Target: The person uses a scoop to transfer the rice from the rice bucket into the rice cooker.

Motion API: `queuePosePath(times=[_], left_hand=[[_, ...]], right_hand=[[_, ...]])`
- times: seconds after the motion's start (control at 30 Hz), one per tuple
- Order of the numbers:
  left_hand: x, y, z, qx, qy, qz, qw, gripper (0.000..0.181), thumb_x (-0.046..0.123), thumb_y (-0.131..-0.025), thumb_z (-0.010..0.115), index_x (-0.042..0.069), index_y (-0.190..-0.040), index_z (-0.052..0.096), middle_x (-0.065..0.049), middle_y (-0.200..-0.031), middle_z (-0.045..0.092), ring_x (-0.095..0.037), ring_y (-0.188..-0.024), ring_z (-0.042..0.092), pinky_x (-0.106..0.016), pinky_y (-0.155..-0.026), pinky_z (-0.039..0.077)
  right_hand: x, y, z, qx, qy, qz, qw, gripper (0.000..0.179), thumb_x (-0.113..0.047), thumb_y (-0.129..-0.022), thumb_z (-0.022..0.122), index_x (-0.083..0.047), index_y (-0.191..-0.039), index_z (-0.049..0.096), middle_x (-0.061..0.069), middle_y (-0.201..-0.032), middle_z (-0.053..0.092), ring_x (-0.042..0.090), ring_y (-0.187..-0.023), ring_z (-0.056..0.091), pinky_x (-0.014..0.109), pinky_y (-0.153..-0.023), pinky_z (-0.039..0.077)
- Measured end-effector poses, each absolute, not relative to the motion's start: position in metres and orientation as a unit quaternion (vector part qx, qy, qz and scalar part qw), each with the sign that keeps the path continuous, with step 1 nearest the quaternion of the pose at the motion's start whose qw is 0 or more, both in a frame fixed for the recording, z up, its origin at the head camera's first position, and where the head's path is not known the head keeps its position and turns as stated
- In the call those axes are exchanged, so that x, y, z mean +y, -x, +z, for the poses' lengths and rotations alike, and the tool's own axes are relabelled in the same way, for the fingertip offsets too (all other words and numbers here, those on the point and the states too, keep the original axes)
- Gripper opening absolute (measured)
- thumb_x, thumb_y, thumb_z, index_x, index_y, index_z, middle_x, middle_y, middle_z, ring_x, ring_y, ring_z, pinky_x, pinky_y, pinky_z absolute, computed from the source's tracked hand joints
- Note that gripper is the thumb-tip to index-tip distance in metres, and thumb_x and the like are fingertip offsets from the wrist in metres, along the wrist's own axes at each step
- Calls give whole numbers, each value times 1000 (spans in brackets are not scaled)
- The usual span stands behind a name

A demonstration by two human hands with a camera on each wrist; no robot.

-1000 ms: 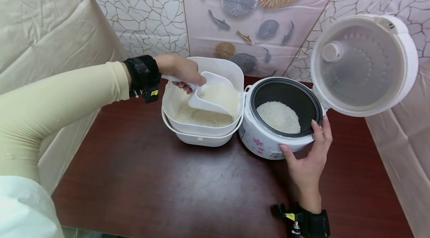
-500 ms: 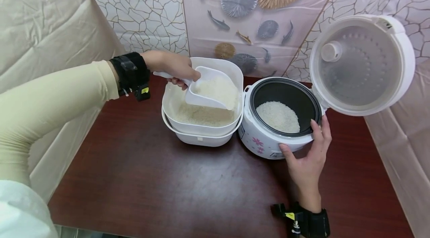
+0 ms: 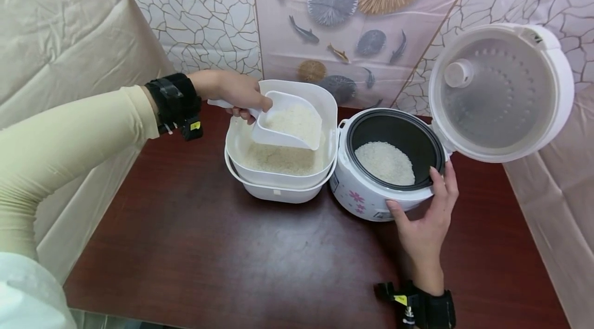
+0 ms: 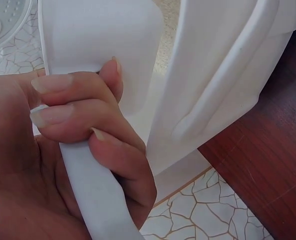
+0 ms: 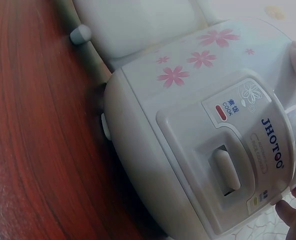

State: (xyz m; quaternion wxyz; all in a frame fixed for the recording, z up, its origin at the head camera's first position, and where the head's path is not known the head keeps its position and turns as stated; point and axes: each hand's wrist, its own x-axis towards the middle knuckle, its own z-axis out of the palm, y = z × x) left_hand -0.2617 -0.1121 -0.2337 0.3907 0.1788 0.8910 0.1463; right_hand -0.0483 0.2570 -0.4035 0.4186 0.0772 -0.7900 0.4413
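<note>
White rice cooker point(image 3: 355, 200) on a dark reddish-brown table point(image 3: 260, 262), its front printed with the brand name "JHOTOO" point(image 5: 273, 143) in dark letters, one O filled with red. A fainter line beside the brand ends in what looks like "RICE COOKER". Above a small red light point(image 5: 220, 112) on the front panel point(image 5: 187, 130) are two Chinese characters and the word "COOK"; the tiny marks by a second, yellowish light point(image 5: 255, 201) are too small to read. Pink flowers point(image 5: 201, 59) decorate the body. The cooker's lid point(image 3: 501, 94) stands raised at its right, and loose white rice point(image 3: 385, 163) lies in its black inner pot point(image 3: 413, 135). To the cooker's left, a white scoop point(image 3: 280, 138) is above an inner tub point(image 3: 278, 178), which sits inside an outer tub point(image 3: 278, 195), both white. The scoop is smooth, plain and deep-sided, with a flat handle; it carries a heap of pale rice grains, and its mouth faces the cooker. The left hand point(image 3: 238, 93), also left of the cooker, has its fingers curled firmly round the scoop's handle. The right hand point(image 3: 427, 226), at the cooker's front right, is spread wide, thumb on the body and fingertips at the rim.
</note>
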Motion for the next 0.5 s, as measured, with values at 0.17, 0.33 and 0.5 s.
queuePosePath(times=[0.17, 0.33, 0.5], left_hand=[[-112, 261, -234, 888, -179, 149, 396, 48, 39, -106, 45, 4, -87, 72, 4, -65, 50, -11, -61, 45, -26, -59, 38], [-112, 261, -234, 889, -177, 147, 397, 47, 39, -106, 45, 4, -87, 72, 4, -64, 49, -11, -61, 45, -26, -59, 38], [-112, 260, -233, 888, -179, 146, 397, 47, 39, -106, 46, 4, -88, 72, 4, -64, 49, -11, -60, 44, -26, -59, 38]], right_hand=[[257, 48, -403, -789, -81, 439, 423, 99, -66, -88, 77, 9, -145, 49, 31, -163, 34, 42, -153, 31, 47, -124, 25], [258, 48, -404, -789, -84, 438, 424, 98, -66, -88, 77, 10, -145, 49, 31, -162, 34, 43, -153, 31, 47, -124, 25], [258, 48, -404, -789, -85, 437, 423, 98, -66, -88, 77, 10, -145, 49, 31, -162, 34, 43, -153, 31, 47, -123, 25]])
